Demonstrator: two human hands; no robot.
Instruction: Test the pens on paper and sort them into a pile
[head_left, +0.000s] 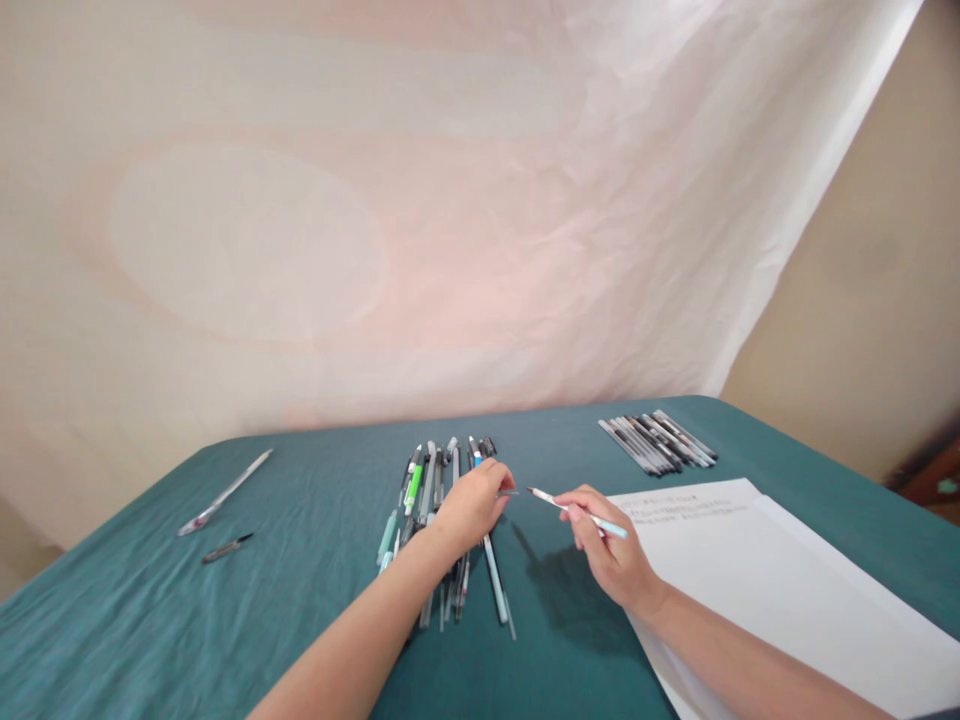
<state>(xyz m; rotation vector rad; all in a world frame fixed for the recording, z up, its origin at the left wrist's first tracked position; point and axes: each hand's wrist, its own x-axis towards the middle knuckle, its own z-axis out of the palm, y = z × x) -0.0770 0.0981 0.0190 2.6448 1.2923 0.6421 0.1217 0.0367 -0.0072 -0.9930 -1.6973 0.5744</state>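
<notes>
Head view, looking down at a table draped in a teal cloth (300,620). Near the middle, left hand (474,508) with fingers curled shut, pinching a small grey piece (510,493) at the fingertips; too small to tell what kind. Sits over a pile of mixed pens (429,490), laid roughly parallel and pointing away, some green, some pale blue, some grey. Just to the right, right hand (611,555) with fingers closed around a light-blue pen (555,502), lifted above the cloth, narrow end aimed left at the grey piece, close to it but not touching. Under the right forearm and beyond it, a large white paper sheet (787,590), with a few faint lines of writing along its far edge. At the back right, well apart from the hands, a neat row of dark pens (658,442). Far left, a single clear pen (225,492), and near it a short dark pen part (226,547). Behind the table, a pale creased fabric backdrop (450,200).
</notes>
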